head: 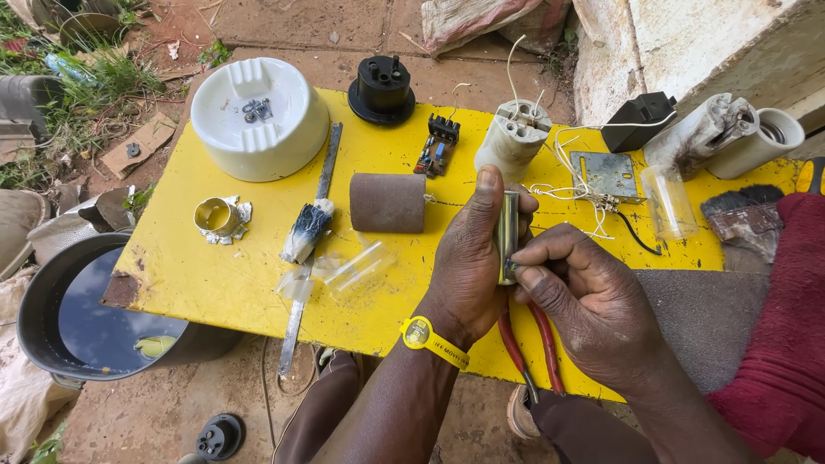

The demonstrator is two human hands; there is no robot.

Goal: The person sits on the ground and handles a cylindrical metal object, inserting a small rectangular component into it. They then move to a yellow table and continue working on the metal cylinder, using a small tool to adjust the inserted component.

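So everything is sitting on or around a scuffed yellow board (258,283), going left to right from there. Off its left edge a dark metal basin (51,309) is holding water. On the board's far left corner a glossy white ceramic dish (258,120) is sitting with a few small screws in it, and just right of that a crumpled foil cup (217,216) and a long flat metal strip (314,241) with a paint-stained rag wrapped round it. Near the board's middle a brown, rough-looking cylinder (387,203) is lying on its side.

Over the board's near edge the left hand (468,266) is pinching a small shiny metal tube (508,236), thumb running up beside it, long axis standing upright. The right hand (584,292) is coming in from the right, fingertips pressed together against the tube's lower end. Both hands are touching it, left one carrying it. Red-handled pliers (533,344) are lying underneath. Toward the board's far right a chalky white ceramic socket (513,137) is trailing thin wires.
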